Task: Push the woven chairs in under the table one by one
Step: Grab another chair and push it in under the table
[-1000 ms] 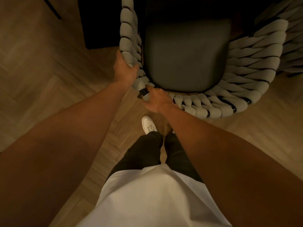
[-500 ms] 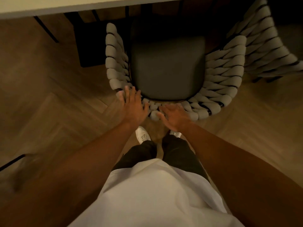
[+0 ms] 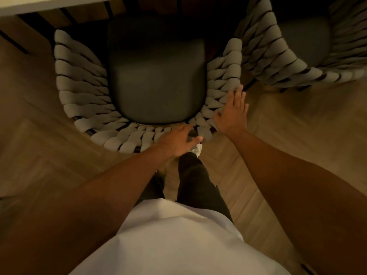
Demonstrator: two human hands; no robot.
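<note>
Pale surface [image 3: 49,3]: a light-coloured edge runs along the top left of the view, with dark thin legs and slats showing in shadow beneath it.

Grey woven-rope chair with a dark cushioned seat [image 3: 79,92]: centre of view, facing the surface. The front of its seat lies in the shadow under the surface edge; its curved back and arms stand out on the floor side.

Second grey woven-rope chair [image 3: 278,62]: upper right, just beside the first, its near arm close to the first chair's right arm. Its seat is dark and partly cut by the frame.

Left hand [image 3: 176,140]: fingers straight and loosely spread, laid on the rear curve of the first chair's woven back, near the middle.

Right hand [image 3: 232,114]: fingers straight and together, palm flat against the outer right rear of the same woven back.

Herringbone wood floor [image 3: 39,155]: warm brown planks, dimly lit, blurred.

Person: white top [image 3: 172,239], dark trousers [image 3: 198,185], one white shoe [image 3: 196,149] just behind the chair back.
</note>
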